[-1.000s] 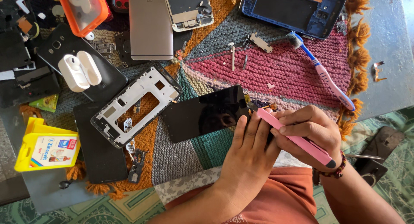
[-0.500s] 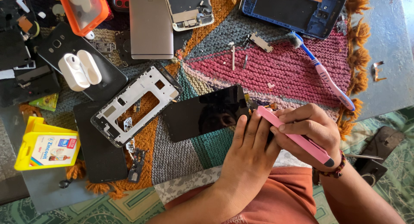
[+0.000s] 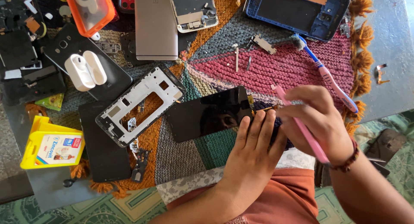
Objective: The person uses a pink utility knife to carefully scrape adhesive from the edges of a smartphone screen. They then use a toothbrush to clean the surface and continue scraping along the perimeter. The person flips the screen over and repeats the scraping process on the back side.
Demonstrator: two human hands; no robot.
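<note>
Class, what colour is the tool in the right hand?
Pink, seen in the head view: the tool in the right hand.

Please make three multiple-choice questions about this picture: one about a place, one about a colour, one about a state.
1. Where does the white phone frame lie?
A. left of the black screen panel
B. on the blue phone housing
C. under the toothbrush

2. What colour is the tool in the right hand?
A. green
B. pink
C. black

3. What state is the white earbud case in?
A. shut
B. open
C. wrapped

Answers: 1 A, the frame sits just left of the panel on the knitted mat. 2 B, the thin tool is pink. 3 B, its lid is swung back. The left hand presses the panel's edge.
</note>
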